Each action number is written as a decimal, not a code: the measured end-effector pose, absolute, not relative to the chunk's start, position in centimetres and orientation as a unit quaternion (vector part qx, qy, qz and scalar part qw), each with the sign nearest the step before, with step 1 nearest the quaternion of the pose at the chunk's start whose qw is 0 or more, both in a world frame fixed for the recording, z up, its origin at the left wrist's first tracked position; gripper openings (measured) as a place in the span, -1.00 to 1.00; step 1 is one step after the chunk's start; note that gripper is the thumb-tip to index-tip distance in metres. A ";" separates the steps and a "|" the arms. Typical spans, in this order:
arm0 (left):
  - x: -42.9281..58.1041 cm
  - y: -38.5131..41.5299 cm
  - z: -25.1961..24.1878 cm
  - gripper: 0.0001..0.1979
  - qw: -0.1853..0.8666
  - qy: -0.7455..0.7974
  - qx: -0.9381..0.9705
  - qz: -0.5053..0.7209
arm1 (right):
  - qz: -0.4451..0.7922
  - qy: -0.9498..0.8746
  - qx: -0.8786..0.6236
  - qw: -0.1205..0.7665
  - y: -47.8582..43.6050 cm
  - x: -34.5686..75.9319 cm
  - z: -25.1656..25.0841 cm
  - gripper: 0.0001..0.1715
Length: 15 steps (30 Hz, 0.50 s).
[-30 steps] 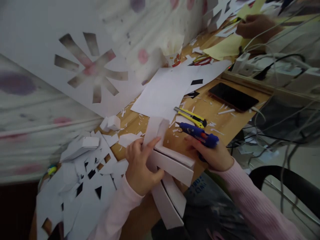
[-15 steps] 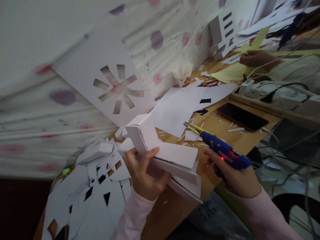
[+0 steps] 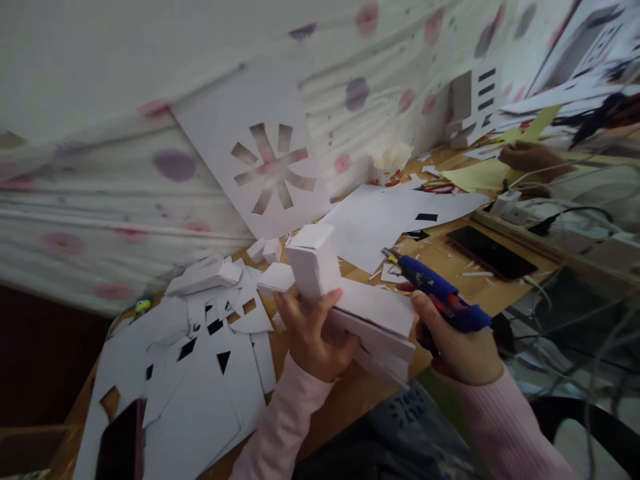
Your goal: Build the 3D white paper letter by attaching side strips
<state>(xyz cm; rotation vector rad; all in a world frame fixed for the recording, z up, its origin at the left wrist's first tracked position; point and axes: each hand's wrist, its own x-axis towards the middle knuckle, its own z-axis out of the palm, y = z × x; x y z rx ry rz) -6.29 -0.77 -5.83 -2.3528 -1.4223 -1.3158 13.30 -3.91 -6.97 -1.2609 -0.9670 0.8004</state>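
My left hand (image 3: 317, 333) is wrapped round a white cardboard piece (image 3: 373, 303), folded into box-like arms that meet at an angle. Its short arm stands up and its longer one points right, with open seams along the side. In my right hand (image 3: 455, 340) is a blue hot glue gun (image 3: 440, 290), gripped by its handle, nozzle pointing up and left. The nozzle is apart from the cardboard, above a small white scrap on the wooden table (image 3: 345, 407). My right fingertips are partly hidden behind the handle.
Cut white sheets (image 3: 200, 393) and a phone (image 3: 120, 443) lie at left. A stencil-like sheet (image 3: 280, 213) leans on the curtain. At right are another phone (image 3: 493, 252), cables and a power strip (image 3: 575, 233). Another person's hand (image 3: 533, 159) rests near yellow paper (image 3: 475, 177).
The camera view has shifted, so most things appear further right. The cardboard piece has turned slightly in my left hand, and the glue gun is a little nearer to it.
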 end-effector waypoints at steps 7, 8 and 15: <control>-5.6 -1.4 -5.5 -0.40 0.006 -0.465 -0.771 -0.435 | 0.330 -0.425 -0.625 0.565 -2.9 13.6 -6.7 -0.53; -5.8 -1.4 -5.6 -0.41 0.000 -0.468 -0.760 -0.451 | 0.297 -0.434 -0.660 0.537 -2.4 14.3 -7.3 -0.49; -7.1 -0.6 -6.1 -0.07 -0.013 -0.509 -0.642 -0.574 | 0.150 -0.519 -0.752 0.377 2.7 17.8 -11.7 -0.60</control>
